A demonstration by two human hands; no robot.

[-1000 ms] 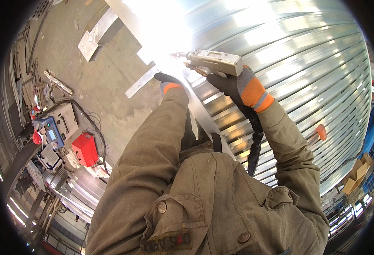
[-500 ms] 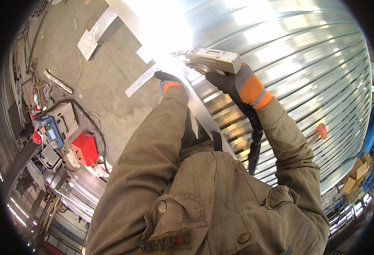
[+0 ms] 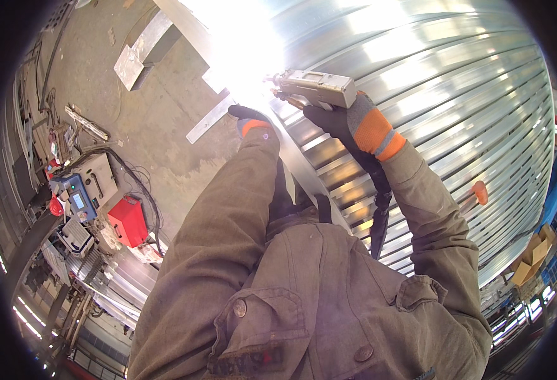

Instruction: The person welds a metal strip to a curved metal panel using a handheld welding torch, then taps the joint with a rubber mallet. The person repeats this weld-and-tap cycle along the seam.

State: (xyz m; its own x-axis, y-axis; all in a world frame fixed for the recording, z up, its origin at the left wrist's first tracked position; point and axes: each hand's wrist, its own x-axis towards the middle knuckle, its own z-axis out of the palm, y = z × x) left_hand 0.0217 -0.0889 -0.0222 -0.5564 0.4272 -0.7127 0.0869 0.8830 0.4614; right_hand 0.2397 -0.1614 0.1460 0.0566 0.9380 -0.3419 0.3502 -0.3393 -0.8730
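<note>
In the head view we look down over our own olive work jacket toward a big curved wall of corrugated metal sheet that fills the upper right. Our right hand, in a dark glove with an orange and grey cuff, is wrapped around a grey handheld welding tool; its fingers are curled tight about the tool's body, and the tool's tip points left into a blinding white glare at the edge of the sheet. A black cable hangs down from under that hand along our right sleeve. Our left hand, gloved the same way, sits just left of the tool and right under the glare, touching a narrow metal strip that runs diagonally down toward our chest; we cannot tell whether its fingers are spread or pressed together, since the cuff and the glare hide them. Far below on the left lies a concrete floor with flat metal offcuts, a red box, and a grey machine with a blue panel trailing cables. An orange-handled tool rests against the sheet at right.
</note>
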